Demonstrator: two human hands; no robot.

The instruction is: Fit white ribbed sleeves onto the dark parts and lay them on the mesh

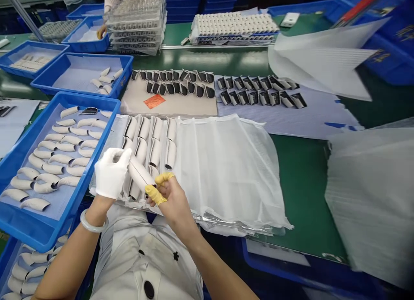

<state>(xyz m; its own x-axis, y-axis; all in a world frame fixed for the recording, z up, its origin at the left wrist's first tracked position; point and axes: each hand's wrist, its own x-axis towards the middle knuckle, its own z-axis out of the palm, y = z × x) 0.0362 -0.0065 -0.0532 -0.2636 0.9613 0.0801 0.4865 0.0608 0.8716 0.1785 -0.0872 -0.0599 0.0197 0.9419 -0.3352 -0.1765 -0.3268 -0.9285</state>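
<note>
A white curved part (140,174) is held in the air between both hands, its long axis slanting from far left to near right. The gloved left hand (111,172) pinches the far end, its fingers pressed together. The right hand (171,200) pinches the near end between thumb and forefinger, both in yellow finger cots (155,195). Just beneath are rows of sleeved parts (150,140), with a blue tray (42,231) to the left and white mesh (226,170) to the right.

Bright overhead light, edges somewhat blurred
</note>
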